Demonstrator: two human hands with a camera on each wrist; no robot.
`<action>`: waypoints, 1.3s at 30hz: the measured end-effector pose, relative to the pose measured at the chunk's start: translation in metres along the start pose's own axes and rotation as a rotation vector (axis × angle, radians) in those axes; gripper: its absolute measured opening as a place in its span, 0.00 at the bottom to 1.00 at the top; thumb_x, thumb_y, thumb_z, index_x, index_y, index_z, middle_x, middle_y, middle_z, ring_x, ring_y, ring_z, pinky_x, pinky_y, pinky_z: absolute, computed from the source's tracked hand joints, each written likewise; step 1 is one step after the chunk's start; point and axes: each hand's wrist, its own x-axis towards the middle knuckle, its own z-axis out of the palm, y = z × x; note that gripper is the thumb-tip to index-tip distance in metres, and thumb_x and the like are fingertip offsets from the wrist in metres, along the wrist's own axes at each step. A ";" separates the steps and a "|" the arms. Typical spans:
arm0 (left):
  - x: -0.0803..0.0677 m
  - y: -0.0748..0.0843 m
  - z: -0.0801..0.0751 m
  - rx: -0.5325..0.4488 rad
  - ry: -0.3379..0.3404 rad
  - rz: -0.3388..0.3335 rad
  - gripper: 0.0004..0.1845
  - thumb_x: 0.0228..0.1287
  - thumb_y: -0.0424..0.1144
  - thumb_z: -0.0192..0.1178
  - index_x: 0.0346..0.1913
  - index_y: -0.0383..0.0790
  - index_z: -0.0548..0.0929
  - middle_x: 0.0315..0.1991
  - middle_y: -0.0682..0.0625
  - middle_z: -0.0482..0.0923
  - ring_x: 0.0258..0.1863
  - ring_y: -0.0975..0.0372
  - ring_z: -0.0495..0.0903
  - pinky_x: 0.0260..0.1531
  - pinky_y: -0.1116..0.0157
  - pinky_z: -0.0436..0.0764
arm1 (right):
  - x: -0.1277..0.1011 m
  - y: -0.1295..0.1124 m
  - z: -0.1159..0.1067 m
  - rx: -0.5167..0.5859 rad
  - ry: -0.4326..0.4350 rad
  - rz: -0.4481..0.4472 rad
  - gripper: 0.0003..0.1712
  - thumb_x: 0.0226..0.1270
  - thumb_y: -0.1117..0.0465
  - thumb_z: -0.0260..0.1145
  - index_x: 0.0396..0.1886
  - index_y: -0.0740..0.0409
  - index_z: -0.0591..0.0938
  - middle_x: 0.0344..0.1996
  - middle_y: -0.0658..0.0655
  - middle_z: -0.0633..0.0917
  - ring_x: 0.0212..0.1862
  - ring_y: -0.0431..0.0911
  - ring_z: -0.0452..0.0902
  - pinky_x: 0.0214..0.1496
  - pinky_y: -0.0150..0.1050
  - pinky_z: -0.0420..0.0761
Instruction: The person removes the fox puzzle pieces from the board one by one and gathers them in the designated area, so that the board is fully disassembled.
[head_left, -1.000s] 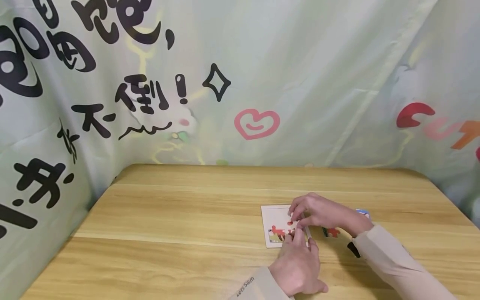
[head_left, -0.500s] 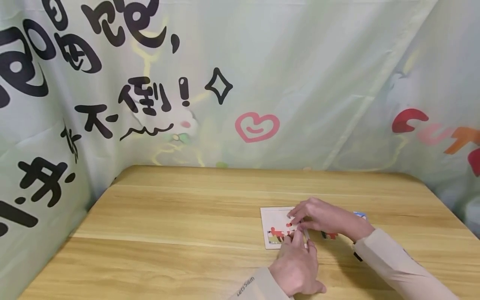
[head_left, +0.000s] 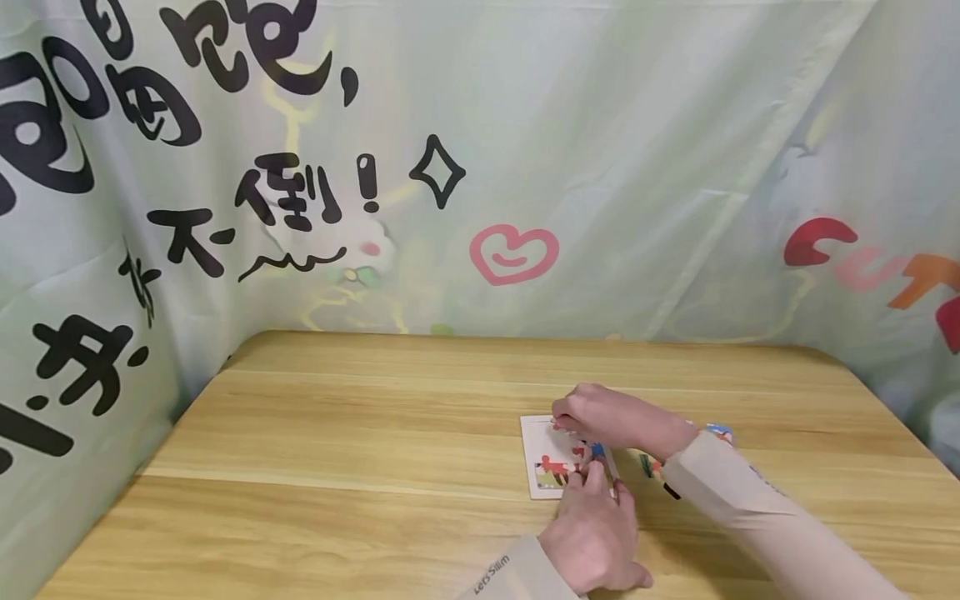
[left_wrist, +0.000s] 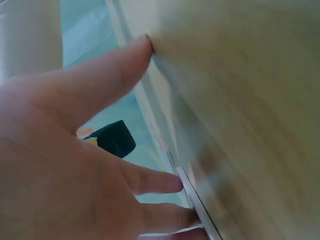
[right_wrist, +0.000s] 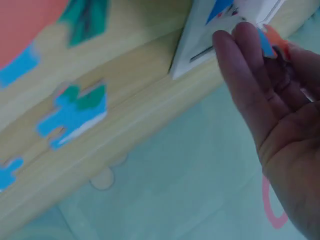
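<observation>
A white puzzle board point(head_left: 542, 433) lies on the wooden table point(head_left: 360, 433), with red, green and blue pieces point(head_left: 558, 468) fitted in its lower part. My right hand point(head_left: 600, 419) hovers over the board's upper left part. In the right wrist view its fingertips point(right_wrist: 245, 37) pinch a small blue and orange piece point(right_wrist: 270, 41) next to the board point(right_wrist: 200, 47). My left hand point(head_left: 596, 533) lies flat on the table, fingers straight, with fingertips point(left_wrist: 172, 182) touching the board's near right edge point(left_wrist: 192, 192).
Loose pieces lie on the table right of the board: a blue one point(head_left: 720, 432), a red and green one point(head_left: 649, 465), and blue ones point(right_wrist: 75, 115) in the right wrist view. A printed curtain point(head_left: 480, 167) encloses the table at the back and both sides.
My right hand has shifted left, from the board's right side to its upper left, uncovering a blue piece on the board. The left hand stays put.
</observation>
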 end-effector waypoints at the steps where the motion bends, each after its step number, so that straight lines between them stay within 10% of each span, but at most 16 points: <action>1: 0.000 0.000 0.000 0.003 0.017 -0.002 0.48 0.52 0.82 0.53 0.73 0.60 0.69 0.65 0.61 0.70 0.64 0.64 0.59 0.58 0.65 0.68 | 0.001 0.000 0.001 -0.022 0.010 -0.006 0.17 0.73 0.74 0.59 0.22 0.58 0.74 0.16 0.42 0.64 0.20 0.32 0.55 0.23 0.28 0.63; 20: 0.000 -0.027 -0.014 -0.092 0.127 0.120 0.36 0.62 0.76 0.52 0.68 0.63 0.73 0.64 0.59 0.69 0.64 0.64 0.64 0.62 0.66 0.68 | -0.037 0.024 -0.028 0.108 0.045 0.068 0.18 0.65 0.81 0.58 0.49 0.65 0.86 0.35 0.47 0.81 0.33 0.40 0.72 0.37 0.37 0.77; 39: -0.030 -0.040 0.016 -0.071 0.077 0.147 0.40 0.63 0.74 0.54 0.73 0.60 0.70 0.75 0.55 0.58 0.71 0.59 0.58 0.60 0.61 0.75 | -0.096 0.046 -0.042 0.291 0.021 0.198 0.11 0.66 0.77 0.64 0.33 0.58 0.85 0.28 0.43 0.83 0.26 0.38 0.75 0.29 0.35 0.78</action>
